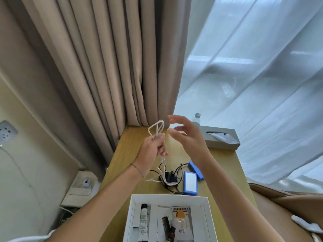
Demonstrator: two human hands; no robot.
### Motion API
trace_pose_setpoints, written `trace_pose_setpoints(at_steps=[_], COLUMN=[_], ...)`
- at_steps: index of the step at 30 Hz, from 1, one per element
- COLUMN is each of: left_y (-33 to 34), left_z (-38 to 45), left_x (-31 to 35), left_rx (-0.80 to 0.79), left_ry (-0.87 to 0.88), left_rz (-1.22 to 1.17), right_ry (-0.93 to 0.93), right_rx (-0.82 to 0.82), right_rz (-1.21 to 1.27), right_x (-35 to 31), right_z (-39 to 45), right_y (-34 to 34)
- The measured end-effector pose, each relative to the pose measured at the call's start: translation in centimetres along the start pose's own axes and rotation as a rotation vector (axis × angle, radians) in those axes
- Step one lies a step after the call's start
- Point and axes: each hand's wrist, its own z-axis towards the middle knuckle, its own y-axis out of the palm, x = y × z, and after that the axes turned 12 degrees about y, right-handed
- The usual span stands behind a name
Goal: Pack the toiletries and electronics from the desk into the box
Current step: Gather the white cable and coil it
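Note:
My left hand [155, 147] is raised above the desk and grips a white cable [158, 127], folded into loops that stick up above the fist, with its ends hanging down to the desk. My right hand [185, 135] hovers just right of the loops, fingers spread, holding nothing. Below, a white box [206, 203] sits at the desk's near edge and holds a white tube [143, 222], a black comb [166, 224] and a sachet [180, 219]. On the wooden desk [132, 151] lie a black adapter with black wires [169, 177] and two blue-edged power banks [190, 182] [195, 169].
A grey tissue box [220, 138] and a water bottle [197, 117] stand at the desk's far right. Beige curtains hang behind the desk, sheer white curtains to the right. A wall socket [7, 131] is at left, and a low stand with a small white device [85, 182] sits beside the desk.

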Motion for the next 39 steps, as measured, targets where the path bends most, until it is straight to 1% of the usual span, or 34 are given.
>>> trace_pose_setpoints(at_steps=[1, 2, 4, 5, 7, 8, 10, 12, 14, 15, 16, 18, 21, 22, 25, 26, 28, 29, 30, 32, 33, 34, 36, 37, 39], left_y=[0.1, 0.0, -0.2, -0.4, -1.2, -1.7, -3.2, -5.0, -6.8, -7.7, -8.4, -9.0, -8.6, -8.4, -8.0, -8.0, -8.0, -8.1, -8.2, -8.5, -8.8, -9.0, -9.0, -8.8, -8.8], left_z=[0.1, 0.2, 0.5, 0.6, 0.9, 1.1, 1.4, 1.6, 1.3, 1.1, 0.7, -0.1, -1.4, -1.6, -1.7, -1.7, -1.8, -1.9, -2.0, -2.2, -2.1, -2.1, -2.2, -2.3, -2.2], left_x=[0.6, 1.1, 2.2, 2.7, 3.5, 3.7, 4.1, 4.0, 3.3, 2.9, 2.4, 1.5, 0.9, 0.8, 1.1, 1.1, 1.1, 1.1, 1.1, 1.3, 1.4, 1.4, 1.3, 1.1, 0.8], left_rx=[0.06, 0.105, 0.158, 0.171, 0.178, 0.179, 0.19, 0.222, 0.24, 0.222, 0.181, 0.042, -0.19, -0.268, -0.509, -0.565, -0.617, -0.619, -0.605, -0.511, -0.427, -0.333, -0.174, -0.109, 0.046], left_ry=[0.004, 0.002, -0.007, -0.019, -0.012, 0.008, 0.06, 0.116, 0.144, 0.156, 0.165, 0.162, 0.065, 0.016, -0.145, -0.162, -0.134, -0.115, -0.099, -0.042, 0.0, 0.049, 0.116, 0.115, 0.058], left_rz=[-0.071, -0.154, -0.328, -0.412, -0.474, -0.441, -0.262, 0.002, 0.261, 0.405, 0.557, 0.824, 1.07, 1.113, 1.097, 1.125, 1.177, 1.137, 1.03, 0.715, 0.583, 0.513, 0.472, 0.417, 0.191], right_ry=[0.055, 0.11, 0.193, 0.219, 0.257, 0.286, 0.359, 0.418, 0.429, 0.424, 0.42, 0.394, 0.318, 0.295, 0.25, 0.241, 0.227, 0.217, 0.206, 0.202, 0.208, 0.215, 0.229, 0.241, 0.271], right_rx=[-0.042, -0.13, -0.333, -0.392, -0.392, -0.371, -0.358, -0.362, -0.364, -0.368, -0.371, -0.376, -0.381, -0.376, -0.381, -0.407, -0.459, -0.467, -0.467, -0.462, -0.458, -0.45, -0.424, -0.416, -0.398], right_rz=[0.035, 0.071, 0.109, 0.087, 0.011, -0.007, 0.001, 0.0, -0.041, -0.062, -0.082, -0.145, -0.296, -0.333, -0.416, -0.45, -0.507, -0.509, -0.471, -0.264, -0.151, -0.068, 0.009, 0.027, 0.037], right_x=[0.5, 1.2, 3.1, 4.1, 5.9, 6.7, 7.9, 8.7, 9.3, 9.3, 9.1, 8.4, 7.0, 6.6, 5.5, 5.2, 4.7, 4.4, 4.2, 3.9, 3.9, 4.0, 4.7, 5.2, 6.6], right_z=[-0.3, -0.6, -1.3, -1.5, -1.6, -1.5, -1.6, -1.7, -1.8, -1.7, -1.5, -1.1, -0.6, -0.5, 0.0, 0.1, 0.0, 0.0, 0.0, -0.1, -0.3, -0.4, -0.7, -0.8, -0.9], right_y=[0.2, 0.6, 2.1, 3.0, 4.6, 5.0, 5.3, 5.0, 4.3, 3.9, 3.6, 3.2, 3.8, 4.1, 4.5, 4.6, 4.8, 4.9, 4.8, 4.4, 4.3, 4.3, 5.1, 5.6, 6.7])
